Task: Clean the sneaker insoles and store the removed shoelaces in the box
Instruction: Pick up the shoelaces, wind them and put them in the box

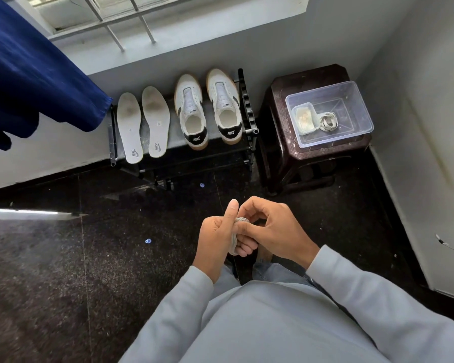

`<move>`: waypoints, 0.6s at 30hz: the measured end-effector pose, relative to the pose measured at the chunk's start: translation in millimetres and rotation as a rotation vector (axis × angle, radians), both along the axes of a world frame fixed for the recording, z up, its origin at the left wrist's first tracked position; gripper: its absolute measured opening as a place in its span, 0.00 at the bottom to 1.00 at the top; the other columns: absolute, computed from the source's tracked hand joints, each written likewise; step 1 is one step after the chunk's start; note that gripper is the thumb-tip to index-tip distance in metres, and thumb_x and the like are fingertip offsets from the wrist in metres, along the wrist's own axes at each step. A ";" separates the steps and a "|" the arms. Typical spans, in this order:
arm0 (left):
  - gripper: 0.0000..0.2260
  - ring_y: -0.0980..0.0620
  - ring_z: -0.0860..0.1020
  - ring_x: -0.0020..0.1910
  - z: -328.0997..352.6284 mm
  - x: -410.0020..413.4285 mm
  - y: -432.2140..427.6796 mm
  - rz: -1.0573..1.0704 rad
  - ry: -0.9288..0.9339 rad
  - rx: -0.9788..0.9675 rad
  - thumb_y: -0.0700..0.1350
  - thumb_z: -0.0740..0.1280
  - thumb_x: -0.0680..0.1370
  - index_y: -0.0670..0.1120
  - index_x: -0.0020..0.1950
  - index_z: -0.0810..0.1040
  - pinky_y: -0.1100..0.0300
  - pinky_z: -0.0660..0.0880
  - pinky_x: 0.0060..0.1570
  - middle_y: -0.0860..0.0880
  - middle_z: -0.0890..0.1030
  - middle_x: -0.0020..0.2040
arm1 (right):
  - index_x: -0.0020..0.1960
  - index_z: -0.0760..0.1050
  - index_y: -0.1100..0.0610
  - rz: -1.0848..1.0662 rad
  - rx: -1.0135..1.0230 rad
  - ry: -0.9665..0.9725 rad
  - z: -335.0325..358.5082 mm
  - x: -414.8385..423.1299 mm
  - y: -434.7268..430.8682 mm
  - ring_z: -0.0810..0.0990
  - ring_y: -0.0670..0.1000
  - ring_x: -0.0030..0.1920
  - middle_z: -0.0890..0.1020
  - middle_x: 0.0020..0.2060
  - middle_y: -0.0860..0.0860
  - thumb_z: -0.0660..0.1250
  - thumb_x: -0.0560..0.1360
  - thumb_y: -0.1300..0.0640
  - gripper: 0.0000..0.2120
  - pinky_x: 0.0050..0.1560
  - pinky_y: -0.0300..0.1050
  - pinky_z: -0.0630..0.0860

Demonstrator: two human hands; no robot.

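Note:
Two white insoles (142, 124) lie side by side on the black shoe rack (247, 106), left of a pair of white sneakers (207, 108) without laces. A clear plastic box (351, 100) sits on a dark brown stool (281, 142) at the right; inside it lie one coiled white shoelace (328, 121) and a small lidded tub (305, 118). In front of my body, my left hand (216, 237) and my right hand (270, 229) together hold a bundled white shoelace (237, 234), wound around the left fingers, thumb up.
A blue curtain (32, 64) hangs at the upper left below a barred window (116, 17). Grey walls close off the back and right side. The floor is dark speckled stone, with two small blue specks (147, 241) on it.

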State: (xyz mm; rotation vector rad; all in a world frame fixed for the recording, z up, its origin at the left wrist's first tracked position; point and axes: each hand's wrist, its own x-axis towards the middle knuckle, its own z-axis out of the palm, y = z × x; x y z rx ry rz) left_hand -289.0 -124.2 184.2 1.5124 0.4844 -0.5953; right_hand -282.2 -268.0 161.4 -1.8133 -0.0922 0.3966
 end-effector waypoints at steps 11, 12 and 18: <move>0.28 0.52 0.79 0.21 -5.5 -1.2 -11.5 0.134 -0.093 0.232 0.55 0.59 0.83 0.43 0.29 0.82 0.62 0.79 0.24 0.46 0.81 0.23 | 0.47 0.80 0.54 -0.127 0.026 0.031 -8.0 -2.6 9.1 0.82 0.46 0.42 0.84 0.39 0.45 0.73 0.74 0.52 0.06 0.45 0.41 0.81; 0.28 0.52 0.79 0.21 -7.6 -1.1 -11.2 0.166 -0.153 0.288 0.54 0.58 0.84 0.44 0.29 0.82 0.62 0.79 0.24 0.46 0.81 0.23 | 0.47 0.80 0.55 -0.150 0.037 0.013 -7.8 -1.8 13.4 0.82 0.46 0.42 0.84 0.39 0.45 0.73 0.74 0.53 0.06 0.44 0.39 0.81; 0.31 0.53 0.74 0.19 -11.5 21.0 0.4 0.259 -0.048 0.188 0.59 0.58 0.83 0.43 0.27 0.81 0.62 0.75 0.23 0.45 0.76 0.21 | 0.46 0.80 0.56 -0.261 0.018 -0.075 -9.7 13.7 39.8 0.82 0.49 0.39 0.83 0.38 0.47 0.73 0.75 0.57 0.04 0.41 0.39 0.81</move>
